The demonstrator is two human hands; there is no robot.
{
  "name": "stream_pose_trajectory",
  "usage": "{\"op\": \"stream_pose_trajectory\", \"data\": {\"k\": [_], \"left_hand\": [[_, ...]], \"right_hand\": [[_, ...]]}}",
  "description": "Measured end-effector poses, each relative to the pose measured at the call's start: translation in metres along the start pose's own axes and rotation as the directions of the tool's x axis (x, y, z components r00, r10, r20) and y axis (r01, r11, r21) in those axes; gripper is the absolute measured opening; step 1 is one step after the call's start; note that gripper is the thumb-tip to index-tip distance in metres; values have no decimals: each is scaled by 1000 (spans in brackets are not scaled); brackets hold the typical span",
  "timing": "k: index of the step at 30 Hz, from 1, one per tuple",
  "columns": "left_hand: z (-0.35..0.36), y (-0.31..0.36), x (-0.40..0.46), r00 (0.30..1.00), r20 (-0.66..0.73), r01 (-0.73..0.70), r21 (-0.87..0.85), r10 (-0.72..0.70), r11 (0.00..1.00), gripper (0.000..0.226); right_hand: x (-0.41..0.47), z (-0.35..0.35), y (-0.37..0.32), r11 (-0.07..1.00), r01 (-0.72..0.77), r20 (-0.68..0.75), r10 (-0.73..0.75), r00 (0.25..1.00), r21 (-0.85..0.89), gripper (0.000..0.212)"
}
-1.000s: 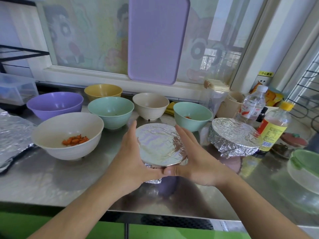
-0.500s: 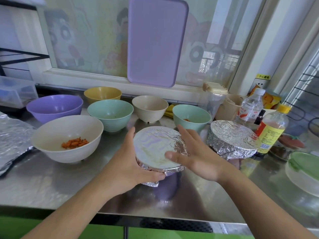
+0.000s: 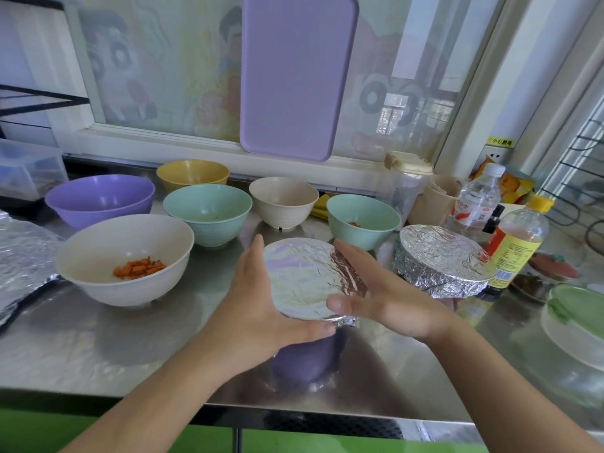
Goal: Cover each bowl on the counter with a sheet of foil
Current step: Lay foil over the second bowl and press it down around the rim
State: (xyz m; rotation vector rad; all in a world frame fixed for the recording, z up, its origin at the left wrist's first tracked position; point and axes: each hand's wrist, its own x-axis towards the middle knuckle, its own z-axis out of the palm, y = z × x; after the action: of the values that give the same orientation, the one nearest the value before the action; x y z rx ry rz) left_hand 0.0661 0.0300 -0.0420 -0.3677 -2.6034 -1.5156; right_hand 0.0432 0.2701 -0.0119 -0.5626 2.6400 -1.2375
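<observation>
A sheet of foil lies crumpled at the far left of the steel surface. Beside it stands a cream bowl holding chopped orange pieces, with a purple bowl, a yellow bowl, a green bowl and a small cream bowl uncovered behind it. At centre, a person cups a foil-covered purple bowl between both hands: the left hand lies along its left side, fingers straight and together, thumb curled under the near rim; the right hand presses flat against the right side, fingers straight and together, thumb over the foil's near edge. A second green bowl sits just behind the right hand. To the right rests another foil-covered bowl, near a water bottle and a yellow-capped bottle. A purple board leans against the window above.
</observation>
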Motion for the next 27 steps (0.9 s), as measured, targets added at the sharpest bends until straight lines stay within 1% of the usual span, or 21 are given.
{"op": "stream_pose_trajectory", "data": {"k": [3, 7, 9, 13, 15, 17, 21, 23, 24, 27], "left_hand": [[-3, -5, 0, 1000, 18, -11, -25, 12, 1000, 167], [-3, -9, 0, 999, 31, -9, -34, 10, 999, 171], [-3, -9, 1, 999, 33, -7, -31, 8, 999, 172], [-6, -10, 3, 998, 55, -19, -15, 20, 1000, 172], [-10, -8, 4, 997, 82, -13, 17, 12, 1000, 171], [-15, -6, 4, 995, 104, 1, 63, -8, 998, 171], [-19, 5, 3, 992, 116, 44, 78, -53, 996, 175], [-15, 11, 3, 993, 105, 37, 72, -45, 997, 175], [-12, 14, 3, 995, 93, 36, 81, -44, 996, 174], [-6, 16, 3, 997, 60, 33, 117, -40, 993, 173]], "right_hand": [[-6, -1, 7, 999, 26, -1, -26, 1000, -47, 116], [-8, 5, 11, 997, 44, -22, -46, 999, -63, 134], [-9, 9, 13, 994, 55, -55, -60, 997, -96, 137], [-8, 17, 17, 987, 46, -111, -64, 992, -153, 135], [-10, 17, 19, 988, 35, -97, -50, 994, -148, 137], [-13, 12, 16, 990, 50, -75, -61, 995, -131, 139], [-9, 5, 7, 997, 71, -123, -75, 990, -41, 120], [-3, 10, 2, 998, 54, -119, -55, 991, -8, 128], [-2, 15, 1, 999, 47, -112, -50, 992, -24, 129], [-2, 21, 3, 994, 66, -137, -78, 988, -90, 120]]}}
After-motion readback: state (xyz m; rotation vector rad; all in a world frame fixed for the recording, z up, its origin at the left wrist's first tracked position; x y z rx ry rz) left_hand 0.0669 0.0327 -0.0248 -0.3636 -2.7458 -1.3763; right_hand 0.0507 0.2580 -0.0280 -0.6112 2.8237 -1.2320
